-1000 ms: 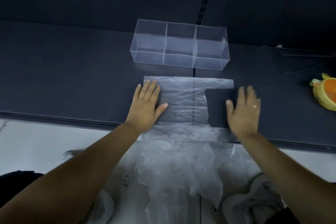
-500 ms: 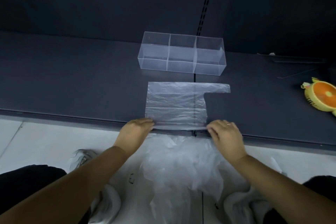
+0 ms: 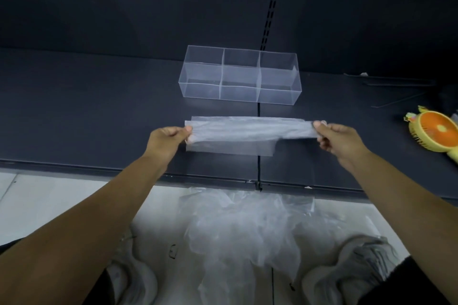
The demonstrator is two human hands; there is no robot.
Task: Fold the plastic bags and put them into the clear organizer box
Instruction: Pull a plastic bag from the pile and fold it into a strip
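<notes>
A clear plastic bag [image 3: 247,131] lies on the dark shelf [image 3: 86,119], partly folded into a long strip. My left hand [image 3: 166,140] pinches its left end and my right hand [image 3: 339,140] pinches its right end, holding the folded edge stretched between them above the lower layer. The clear organizer box [image 3: 239,77], with three compartments holding nothing that I can see, stands just behind the bag. A loose heap of clear plastic bags [image 3: 245,233] lies on the floor below the shelf edge, between my shoes.
An orange-and-yellow handheld fan [image 3: 436,132] lies at the shelf's right edge. Thin dark rods [image 3: 396,84] lie behind it. The shelf's front edge [image 3: 223,178] runs across below my hands. A dark back wall rises behind the box.
My hands have picked up the bag's near edge at the shelf front and carried it away from me over the bag, folding it into a narrower strip.
</notes>
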